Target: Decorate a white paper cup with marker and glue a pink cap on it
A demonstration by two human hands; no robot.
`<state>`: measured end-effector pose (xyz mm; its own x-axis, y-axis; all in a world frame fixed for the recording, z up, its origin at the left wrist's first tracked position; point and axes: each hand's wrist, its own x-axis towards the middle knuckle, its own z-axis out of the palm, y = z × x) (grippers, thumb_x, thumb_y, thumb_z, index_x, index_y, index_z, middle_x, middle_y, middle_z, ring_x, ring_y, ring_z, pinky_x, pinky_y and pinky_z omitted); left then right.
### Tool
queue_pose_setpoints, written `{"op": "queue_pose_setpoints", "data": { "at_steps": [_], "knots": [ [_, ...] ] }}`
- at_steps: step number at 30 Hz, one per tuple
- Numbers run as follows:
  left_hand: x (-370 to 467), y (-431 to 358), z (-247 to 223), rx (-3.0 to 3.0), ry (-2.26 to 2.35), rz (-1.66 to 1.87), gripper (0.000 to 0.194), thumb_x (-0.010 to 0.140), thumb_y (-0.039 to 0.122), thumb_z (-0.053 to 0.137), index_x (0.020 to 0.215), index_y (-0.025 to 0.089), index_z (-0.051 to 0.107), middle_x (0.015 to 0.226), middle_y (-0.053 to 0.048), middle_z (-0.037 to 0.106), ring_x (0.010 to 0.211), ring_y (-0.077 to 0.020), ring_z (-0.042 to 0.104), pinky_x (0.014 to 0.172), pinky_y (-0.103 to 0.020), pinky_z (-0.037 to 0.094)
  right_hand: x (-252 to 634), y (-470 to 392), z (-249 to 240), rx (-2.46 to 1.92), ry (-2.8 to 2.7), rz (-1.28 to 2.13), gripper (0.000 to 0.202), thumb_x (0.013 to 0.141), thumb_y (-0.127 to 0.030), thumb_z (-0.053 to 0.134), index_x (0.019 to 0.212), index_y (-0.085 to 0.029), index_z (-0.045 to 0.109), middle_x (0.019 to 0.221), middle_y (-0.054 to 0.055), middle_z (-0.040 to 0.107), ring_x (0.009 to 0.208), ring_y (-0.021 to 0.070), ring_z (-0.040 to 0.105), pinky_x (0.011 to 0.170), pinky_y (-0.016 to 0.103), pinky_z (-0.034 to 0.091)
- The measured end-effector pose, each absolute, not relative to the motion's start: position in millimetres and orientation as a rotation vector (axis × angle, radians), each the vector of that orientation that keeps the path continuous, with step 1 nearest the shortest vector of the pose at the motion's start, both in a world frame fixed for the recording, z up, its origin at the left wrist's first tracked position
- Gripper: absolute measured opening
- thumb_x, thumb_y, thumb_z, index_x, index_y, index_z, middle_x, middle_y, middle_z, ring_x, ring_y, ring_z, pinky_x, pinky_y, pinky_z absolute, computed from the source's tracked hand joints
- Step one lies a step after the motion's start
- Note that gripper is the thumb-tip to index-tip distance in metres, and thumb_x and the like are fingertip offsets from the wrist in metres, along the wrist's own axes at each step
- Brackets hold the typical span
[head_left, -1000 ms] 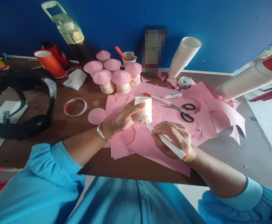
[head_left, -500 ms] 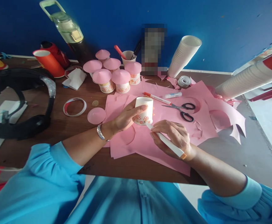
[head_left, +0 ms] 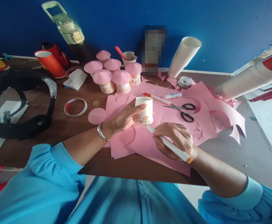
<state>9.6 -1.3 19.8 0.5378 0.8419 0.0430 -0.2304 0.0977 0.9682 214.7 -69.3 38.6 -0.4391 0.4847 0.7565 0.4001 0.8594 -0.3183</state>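
Observation:
My left hand (head_left: 126,117) is wrapped round a white paper cup (head_left: 143,109), thumb across its front. Flowers in red-orange and yellowish lines run along the cup's lower edge. Between the fingers of my right hand (head_left: 174,139) is a white marker (head_left: 176,150) with an orange end. Its tip is just below the cup's bottom edge, apparently a little apart from it. Under both hands lie pink paper sheets (head_left: 147,149). A capped orange-and-white marker (head_left: 158,99), a clear glue tube (head_left: 172,95) and black-handled scissors (head_left: 184,112) rest on the paper beyond my right hand.
Several decorated cups with pink cone tops (head_left: 122,77) stand at the back. A loose pink cone (head_left: 97,116) and a tape roll (head_left: 75,107) lie left, near a black headset (head_left: 21,130). Stacked white cups (head_left: 184,56) lean by the blue wall, beside a tall bottle (head_left: 70,31).
The marker in my right hand has moved slightly right and down, its tip drawing away from the flowers. My left hand still holds the cup, turned a little.

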Motion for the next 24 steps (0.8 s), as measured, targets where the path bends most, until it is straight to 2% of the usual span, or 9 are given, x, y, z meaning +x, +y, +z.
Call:
{"op": "queue_pose_setpoints", "data": {
  "at_steps": [3,5,8,11,16,18,21,24],
  "knots": [
    [10.3,0.1,18.2,1.223,0.643,0.919,0.05,0.093,0.064,0.071,0.115,0.02,0.075,0.118,-0.012,0.075,0.112,-0.031,0.07,0.086,-0.041,0.063,214.9,-69.4,38.4,-0.644,-2.078,0.1,0.018,0.094,-0.005,0.064,0.105,-0.02,0.061,0.076,0.0,0.072,0.066,0.0143,0.073,0.061,0.026,0.062],
    [10.9,0.2,18.7,1.214,0.651,0.935,0.051,0.097,0.063,0.066,0.125,0.021,0.073,0.13,-0.013,0.073,0.125,-0.0335,0.066,0.092,-0.042,0.063,215.1,-69.2,38.6,-0.643,-2.071,0.086,0.018,0.094,-0.005,0.064,0.104,-0.019,0.061,0.077,0.001,0.072,0.067,0.0148,0.074,0.062,0.026,0.063],
    [11.6,0.7,19.5,1.124,0.653,0.955,0.051,0.103,0.058,0.059,0.136,0.021,0.069,0.141,-0.013,0.069,0.136,-0.0326,0.062,0.101,-0.042,0.062,215.2,-68.7,39.3,-0.654,-2.068,0.081,0.017,0.094,-0.005,0.065,0.104,-0.018,0.062,0.077,0.001,0.073,0.068,0.0153,0.075,0.064,0.026,0.064],
    [11.3,2.6,17.3,1.033,0.63,0.941,0.048,0.103,0.057,0.059,0.13,0.019,0.071,0.135,-0.014,0.073,0.132,-0.0303,0.066,0.101,-0.04,0.063,215.0,-68.8,39.8,-0.666,-2.065,0.088,0.018,0.093,-0.005,0.067,0.104,-0.018,0.062,0.078,0.001,0.072,0.068,0.0154,0.075,0.064,0.026,0.065],
    [10.8,3.2,13.9,1.112,0.639,0.901,0.049,0.092,0.062,0.074,0.117,0.02,0.072,0.114,-0.011,0.076,0.106,-0.0267,0.074,0.082,-0.035,0.064,215.0,-69.1,38.8,-0.675,-2.059,0.092,0.02,0.093,-0.005,0.067,0.105,-0.02,0.062,0.079,0.0,0.073,0.069,0.0155,0.075,0.064,0.026,0.066],
    [11.3,2.3,15.2,1.101,0.647,0.9,0.048,0.091,0.061,0.076,0.114,0.02,0.07,0.106,-0.008,0.075,0.1,-0.0258,0.075,0.08,-0.036,0.064,215.5,-68.8,38.4,-0.675,-2.056,0.086,0.02,0.093,-0.005,0.067,0.105,-0.019,0.062,0.079,0.001,0.073,0.069,0.0155,0.076,0.065,0.026,0.066],
    [11.7,1.3,17.5,1.084,0.658,0.914,0.044,0.092,0.057,0.077,0.117,0.021,0.069,0.108,-0.008,0.075,0.104,-0.0259,0.074,0.083,-0.036,0.063,216.1,-68.0,38.7,-0.68,-2.051,0.084,0.02,0.094,-0.005,0.067,0.105,-0.02,0.061,0.08,0.001,0.072,0.069,0.015,0.074,0.063,0.026,0.065],
    [11.2,1.0,17.0,1.073,0.625,0.922,0.049,0.092,0.056,0.078,0.124,0.02,0.069,0.117,-0.009,0.076,0.108,-0.0259,0.074,0.084,-0.034,0.061,216.1,-67.7,39.6,-0.691,-2.055,0.083,0.021,0.094,-0.004,0.066,0.106,-0.021,0.06,0.081,0.001,0.072,0.068,0.0144,0.073,0.062,0.025,0.063]
  ]
}}
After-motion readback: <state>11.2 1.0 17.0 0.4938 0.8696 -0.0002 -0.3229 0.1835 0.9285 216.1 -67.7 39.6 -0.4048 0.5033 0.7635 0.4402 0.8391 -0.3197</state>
